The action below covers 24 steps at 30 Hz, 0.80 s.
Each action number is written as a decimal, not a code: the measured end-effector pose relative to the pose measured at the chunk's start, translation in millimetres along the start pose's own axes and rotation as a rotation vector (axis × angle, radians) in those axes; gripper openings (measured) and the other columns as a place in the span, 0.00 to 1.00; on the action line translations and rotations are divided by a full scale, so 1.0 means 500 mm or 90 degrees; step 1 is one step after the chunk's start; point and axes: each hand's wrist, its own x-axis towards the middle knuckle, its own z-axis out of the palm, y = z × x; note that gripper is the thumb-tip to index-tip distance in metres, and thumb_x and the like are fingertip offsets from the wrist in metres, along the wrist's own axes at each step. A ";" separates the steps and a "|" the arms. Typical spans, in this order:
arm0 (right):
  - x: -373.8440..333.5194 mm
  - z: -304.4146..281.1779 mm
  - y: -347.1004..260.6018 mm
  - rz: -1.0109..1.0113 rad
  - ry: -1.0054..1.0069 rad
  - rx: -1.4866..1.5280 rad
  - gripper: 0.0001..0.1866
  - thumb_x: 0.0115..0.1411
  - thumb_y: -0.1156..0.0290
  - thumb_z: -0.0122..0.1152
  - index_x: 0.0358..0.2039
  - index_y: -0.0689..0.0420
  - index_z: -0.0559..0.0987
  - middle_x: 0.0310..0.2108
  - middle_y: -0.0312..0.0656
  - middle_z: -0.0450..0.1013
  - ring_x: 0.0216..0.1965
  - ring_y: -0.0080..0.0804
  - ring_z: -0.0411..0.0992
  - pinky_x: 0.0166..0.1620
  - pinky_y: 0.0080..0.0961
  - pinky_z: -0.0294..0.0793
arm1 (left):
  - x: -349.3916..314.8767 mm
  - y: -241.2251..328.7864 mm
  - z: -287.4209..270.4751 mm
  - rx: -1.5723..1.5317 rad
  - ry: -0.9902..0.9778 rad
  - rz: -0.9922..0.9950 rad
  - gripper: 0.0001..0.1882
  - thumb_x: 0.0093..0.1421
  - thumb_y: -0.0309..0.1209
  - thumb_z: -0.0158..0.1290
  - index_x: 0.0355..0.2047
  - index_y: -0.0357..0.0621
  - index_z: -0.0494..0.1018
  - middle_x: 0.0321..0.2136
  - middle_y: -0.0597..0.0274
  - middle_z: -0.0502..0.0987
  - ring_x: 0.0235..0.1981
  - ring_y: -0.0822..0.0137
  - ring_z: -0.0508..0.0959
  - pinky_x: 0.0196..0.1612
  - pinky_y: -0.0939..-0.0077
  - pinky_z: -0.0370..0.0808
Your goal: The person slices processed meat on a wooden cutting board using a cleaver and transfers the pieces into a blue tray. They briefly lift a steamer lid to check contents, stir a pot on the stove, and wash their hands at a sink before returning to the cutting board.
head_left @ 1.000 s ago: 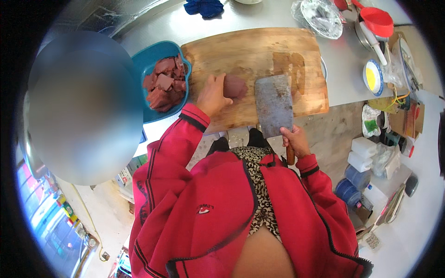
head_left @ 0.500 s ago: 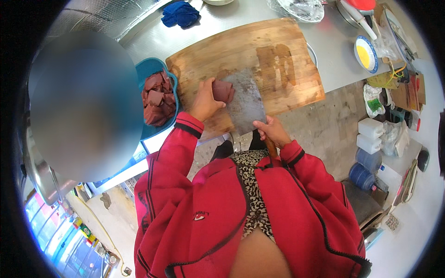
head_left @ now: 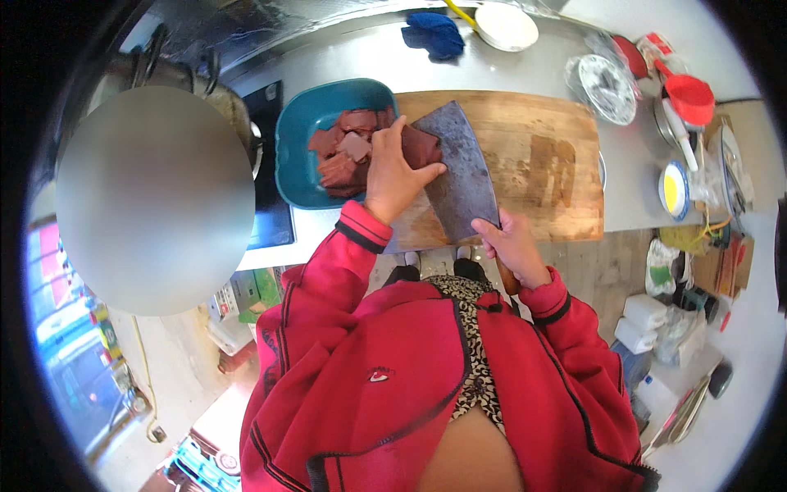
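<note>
My right hand is closed around the wooden handle of a wide cleaver, its grey blade tilted over the left part of a wooden cutting board. With thumb and fingers, my left hand grips a dark red-brown block of what looks like blood curd, which lies against the blade's left side. Just left of that hand stands a teal basin, overlapping the board's left edge. Several blood curd pieces lie in it. My left fingers partly cover the held block and the basin's right rim.
Damp marks stain the board's right side. Behind it on the metal counter lie a blue cloth and a white bowl. At right are a plastic-covered plate, a red ladle and a bowl with yellow contents.
My left hand, the blood curd block and the cleaver have moved left across the board toward the basin. The view has shifted left, showing more of the basin.
</note>
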 end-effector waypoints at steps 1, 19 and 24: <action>0.006 0.015 -0.021 -0.009 -0.011 -0.022 0.14 0.64 0.63 0.63 0.29 0.62 0.76 0.18 0.34 0.71 0.17 0.18 0.69 0.21 0.18 0.70 | 0.000 -0.018 -0.022 0.013 0.023 -0.009 0.48 0.43 0.38 0.73 0.61 0.34 0.62 0.52 0.43 0.69 0.55 0.47 0.69 0.60 0.60 0.66; 0.065 0.111 -0.087 -0.044 -0.047 -0.125 0.14 0.63 0.65 0.62 0.28 0.63 0.75 0.17 0.40 0.73 0.17 0.26 0.72 0.21 0.27 0.71 | 0.002 -0.218 -0.156 0.192 0.039 -0.122 0.33 0.44 0.33 0.69 0.52 0.40 0.75 0.47 0.47 0.76 0.51 0.49 0.74 0.57 0.63 0.70; 0.046 0.042 -0.069 -0.015 -0.037 0.030 0.11 0.65 0.68 0.61 0.29 0.62 0.75 0.17 0.33 0.69 0.16 0.18 0.67 0.20 0.19 0.68 | 0.016 -0.220 -0.133 0.164 0.006 -0.087 0.30 0.45 0.31 0.67 0.51 0.40 0.76 0.52 0.45 0.75 0.55 0.48 0.72 0.59 0.60 0.68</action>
